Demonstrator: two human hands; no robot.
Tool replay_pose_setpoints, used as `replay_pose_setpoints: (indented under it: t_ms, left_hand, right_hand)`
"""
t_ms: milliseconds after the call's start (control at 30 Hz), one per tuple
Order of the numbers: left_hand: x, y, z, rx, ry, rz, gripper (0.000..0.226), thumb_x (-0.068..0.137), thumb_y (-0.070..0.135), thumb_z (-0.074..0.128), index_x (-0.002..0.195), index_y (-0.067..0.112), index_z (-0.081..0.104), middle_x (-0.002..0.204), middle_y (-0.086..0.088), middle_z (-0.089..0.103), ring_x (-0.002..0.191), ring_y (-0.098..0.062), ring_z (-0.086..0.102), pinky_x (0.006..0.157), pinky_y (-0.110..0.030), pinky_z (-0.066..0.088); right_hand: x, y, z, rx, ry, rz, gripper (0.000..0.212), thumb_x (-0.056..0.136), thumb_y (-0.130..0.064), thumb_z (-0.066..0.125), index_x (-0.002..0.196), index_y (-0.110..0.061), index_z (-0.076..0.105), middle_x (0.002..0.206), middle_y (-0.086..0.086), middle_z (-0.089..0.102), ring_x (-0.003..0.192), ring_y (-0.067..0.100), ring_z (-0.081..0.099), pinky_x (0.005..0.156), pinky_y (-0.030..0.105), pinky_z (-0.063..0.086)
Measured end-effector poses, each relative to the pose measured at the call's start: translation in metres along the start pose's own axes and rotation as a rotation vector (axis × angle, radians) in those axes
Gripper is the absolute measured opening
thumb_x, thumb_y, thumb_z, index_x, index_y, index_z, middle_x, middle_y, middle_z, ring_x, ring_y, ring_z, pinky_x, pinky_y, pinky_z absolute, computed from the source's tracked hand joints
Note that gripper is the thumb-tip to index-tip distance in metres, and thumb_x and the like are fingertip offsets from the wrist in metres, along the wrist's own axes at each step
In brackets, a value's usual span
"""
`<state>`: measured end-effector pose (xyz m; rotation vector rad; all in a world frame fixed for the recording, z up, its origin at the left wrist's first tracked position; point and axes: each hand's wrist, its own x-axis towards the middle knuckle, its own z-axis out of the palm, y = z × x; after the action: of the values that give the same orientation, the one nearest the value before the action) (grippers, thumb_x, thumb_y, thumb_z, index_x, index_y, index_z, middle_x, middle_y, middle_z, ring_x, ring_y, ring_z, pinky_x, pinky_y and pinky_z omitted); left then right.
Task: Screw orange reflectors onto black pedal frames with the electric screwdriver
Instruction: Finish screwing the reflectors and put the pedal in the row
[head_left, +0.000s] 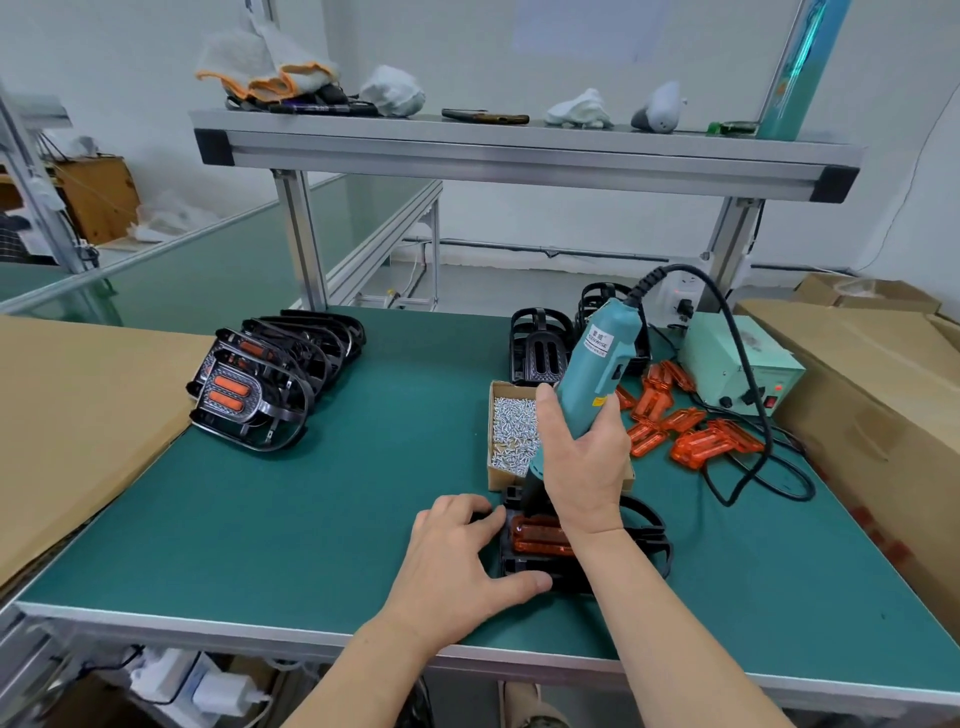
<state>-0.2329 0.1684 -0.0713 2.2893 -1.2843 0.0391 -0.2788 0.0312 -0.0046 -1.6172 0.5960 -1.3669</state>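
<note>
Green matting (311, 519) covers your bench, and the work sits at its near edge, right in front of you. A black pedal frame (563, 574) lies flat there with an orange reflector (540, 538) seated in it.

Your left hand (457, 556) holds the frame's left end: the fingers curl over the far corner and the thumb lies along the near edge. Your right hand (582, 462) is wrapped around the lower body of the teal electric screwdriver (597, 364), just beyond and above the frame. The tool leans up and away to the right, its black nose pointing down at the far left end of the reflector. Your right wrist crosses over the frame and hides the bit, so you cannot tell whether it touches a screw. The two hands are close together but not touching.

Just behind the frame is a cardboard box (491, 431) of small silver screws (514, 431). To its right, loose orange reflectors (696, 441) lie scattered beside the screwdriver's power supply (737, 364), whose red light is lit. Bare black frames (537, 343) stand behind the screw box. Well off to your left, a row of pedals already fitted with reflectors (260, 379) leans against a sheet of cardboard (78, 415). Overhead, an aluminium shelf (519, 150) holds gloves and rags.
</note>
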Motion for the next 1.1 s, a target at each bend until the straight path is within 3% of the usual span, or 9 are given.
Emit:
replay_pose_setpoints:
  t_ms: [100, 200, 333, 433, 500, 667, 833, 967, 1100]
  left_hand:
    - [-0.001, 0.001, 0.001, 0.006, 0.007, 0.011, 0.098, 0.063, 0.093, 0.039, 0.136, 0.03, 0.056, 0.127, 0.018, 0.044, 0.122, -0.002, 0.032, 0.104, -0.02, 0.02]
    - [-0.001, -0.001, 0.001, 0.0, 0.011, 0.011, 0.1, 0.063, 0.094, 0.039, 0.137, 0.029, 0.055, 0.127, 0.019, 0.043, 0.122, -0.001, 0.031, 0.104, -0.019, 0.019]
    - [-0.001, -0.001, 0.002, -0.009, 0.018, 0.01, 0.098, 0.063, 0.095, 0.039, 0.137, 0.032, 0.055, 0.126, 0.021, 0.042, 0.121, 0.001, 0.029, 0.102, -0.017, 0.017]
    - [-0.001, -0.001, 0.004, -0.007, 0.036, 0.011, 0.1, 0.063, 0.096, 0.038, 0.137, 0.032, 0.055, 0.126, 0.022, 0.042, 0.12, 0.002, 0.029, 0.105, -0.019, 0.019]
    - [-0.001, -0.001, 0.005, 0.003, 0.048, 0.019, 0.101, 0.063, 0.096, 0.036, 0.137, 0.031, 0.055, 0.127, 0.022, 0.043, 0.121, 0.002, 0.029, 0.106, -0.021, 0.021]
    - [-0.002, -0.001, 0.005, 0.006, 0.053, 0.021, 0.102, 0.064, 0.095, 0.037, 0.139, 0.028, 0.054, 0.13, 0.019, 0.044, 0.124, 0.0, 0.03, 0.106, -0.021, 0.021]
    - [-0.002, -0.001, 0.005, 0.028, 0.048, 0.027, 0.102, 0.065, 0.096, 0.034, 0.139, 0.029, 0.053, 0.13, 0.019, 0.045, 0.124, 0.001, 0.031, 0.108, -0.023, 0.022]
    - [-0.002, -0.001, 0.005, 0.007, 0.067, 0.028, 0.101, 0.065, 0.094, 0.037, 0.139, 0.028, 0.054, 0.129, 0.019, 0.046, 0.124, 0.001, 0.032, 0.107, -0.021, 0.021]
    - [-0.002, -0.001, 0.004, 0.018, 0.049, 0.032, 0.103, 0.064, 0.095, 0.035, 0.141, 0.029, 0.052, 0.131, 0.02, 0.044, 0.125, 0.002, 0.03, 0.108, -0.019, 0.019]
  right_hand:
    - [0.007, -0.006, -0.005, 0.063, 0.021, -0.004, 0.025, 0.085, -0.053, 0.066, 0.091, -0.03, 0.057, 0.079, 0.002, 0.07, 0.073, 0.015, 0.067, 0.066, 0.022, 0.052]
    - [0.022, -0.013, -0.001, 0.193, 0.162, 0.076, 0.028, 0.088, -0.052, 0.065, 0.101, -0.03, 0.054, 0.083, 0.006, 0.072, 0.071, 0.008, 0.068, 0.064, 0.015, 0.05]
    - [0.046, -0.003, 0.006, 0.328, 0.34, 0.489, 0.034, 0.097, -0.054, 0.056, 0.105, -0.022, 0.049, 0.09, 0.003, 0.071, 0.079, 0.01, 0.069, 0.072, 0.025, 0.053]
    - [0.053, 0.01, 0.006, 0.457, 0.318, 0.837, 0.033, 0.102, -0.047, 0.052, 0.114, -0.016, 0.047, 0.098, 0.003, 0.06, 0.083, 0.016, 0.062, 0.073, 0.034, 0.053]
    - [0.052, 0.018, 0.006, 0.541, 0.305, 0.939, 0.026, 0.103, -0.038, 0.053, 0.116, -0.015, 0.048, 0.094, 0.003, 0.058, 0.08, 0.016, 0.06, 0.07, 0.032, 0.052]
    - [0.045, 0.031, 0.013, 0.543, 0.216, 1.015, 0.021, 0.104, -0.026, 0.054, 0.12, -0.014, 0.047, 0.1, 0.005, 0.055, 0.085, 0.018, 0.057, 0.075, 0.033, 0.054]
    - [0.055, 0.038, 0.006, 0.596, 0.13, 1.061, 0.04, 0.101, 0.001, 0.049, 0.141, -0.002, 0.04, 0.139, 0.023, 0.05, 0.127, 0.035, 0.054, 0.101, 0.038, 0.051]
    - [0.056, 0.04, -0.006, 0.669, 0.083, 1.092, 0.04, 0.101, 0.004, 0.049, 0.139, 0.001, 0.038, 0.142, 0.031, 0.046, 0.134, 0.042, 0.047, 0.099, 0.036, 0.051]
    - [0.053, 0.037, -0.023, 0.632, 0.005, 1.103, 0.046, 0.101, 0.004, 0.047, 0.145, 0.007, 0.032, 0.144, 0.038, 0.043, 0.138, 0.043, 0.044, 0.112, 0.041, 0.044]
